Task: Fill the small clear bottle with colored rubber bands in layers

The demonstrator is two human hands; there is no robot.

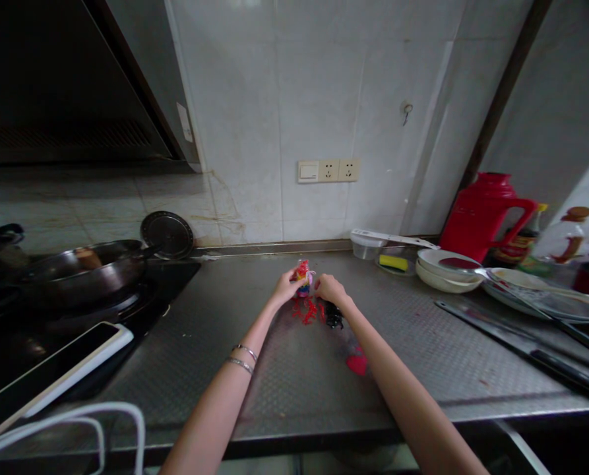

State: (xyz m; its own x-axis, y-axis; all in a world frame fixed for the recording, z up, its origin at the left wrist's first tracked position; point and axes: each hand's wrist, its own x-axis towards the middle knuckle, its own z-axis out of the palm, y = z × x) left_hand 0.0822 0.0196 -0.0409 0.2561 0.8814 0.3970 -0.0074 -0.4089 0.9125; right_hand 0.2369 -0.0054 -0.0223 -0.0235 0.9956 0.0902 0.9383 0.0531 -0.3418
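Note:
My left hand [285,288] is wrapped round a small clear container [303,284] with colourful layers inside, red at the top and blue lower down. The container is upright on the metal counter. Just right of it, my right hand [330,289] is closed with its fingers curled together; what they hold, if anything, is too small to make out. Loose red strands or small bands [305,313] lie in front of the container. A heap of shiny black pieces [333,316] sits below my right hand. Close to my right forearm lies a pinkish-red piece [356,365], partly blurred.
To the left are a wok [86,274] on the stove and a phone-like white device [57,376] with a white cable. On the right stand stacked bowls [445,280], a knife [496,333], a yellow sponge [393,263] and a red thermos [477,218].

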